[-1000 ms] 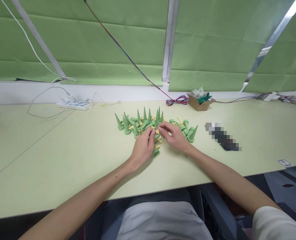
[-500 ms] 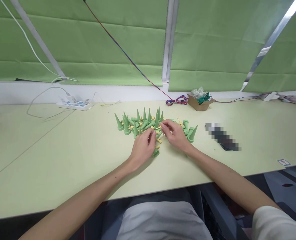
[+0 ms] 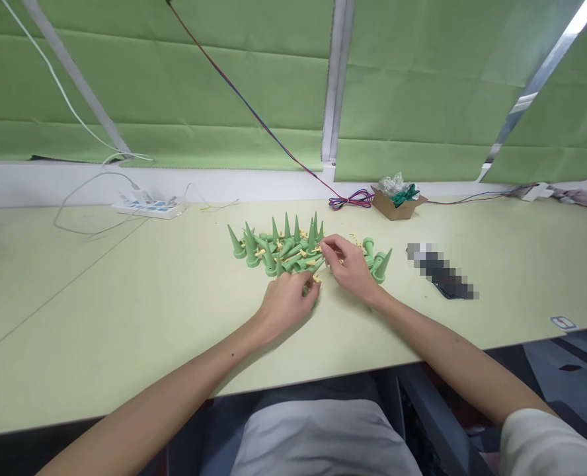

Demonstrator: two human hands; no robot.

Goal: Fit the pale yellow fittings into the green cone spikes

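A pile of green cone-shaped plastic spikes [image 3: 251, 248] lies on the table, some standing point up and others on their sides. Small yellow plastic pieces [image 3: 303, 253] are scattered among them. My left hand [image 3: 288, 299] is at the near edge of the pile, its thumb and forefinger closed around a small yellow piece [image 3: 316, 279]. Under those fingers, a green spike is mostly hidden. My right hand [image 3: 349, 268] is above the pile's right part, fingertips pinched on what looks like another small yellow piece [image 3: 318, 249].
Behind the pile, a small cardboard box [image 3: 397, 206] holds clear and green wrapping, beside a coiled red and blue wire [image 3: 350, 199]. A white power strip [image 3: 149, 208] with cables sits at the back left. To the right lies a pixelated dark object [image 3: 442, 272].
My left hand has moved down and slightly right, onto a yellow piece at the pile's near edge. My right hand has shifted slightly and stays pinched.
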